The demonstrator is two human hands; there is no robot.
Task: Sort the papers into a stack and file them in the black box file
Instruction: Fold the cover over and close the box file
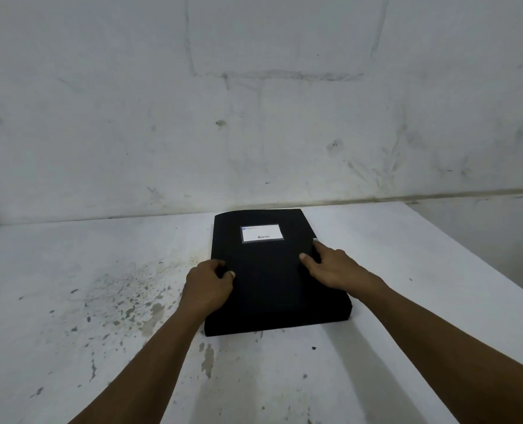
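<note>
The black box file [269,280] lies flat and closed on the white table [101,270], its white label [262,233] facing up near the far end. My left hand [208,286] grips the file's left edge, thumb on the lid and fingers curled around the side. My right hand [333,267] rests on the lid near the right edge, fingers wrapped over that edge. No papers are visible; whatever is inside the file is hidden.
The table is stained with dark specks left of the file and near its front. A rough white wall [254,102] rises right behind the table's far edge. The table's right edge [499,270] slants down at the far right.
</note>
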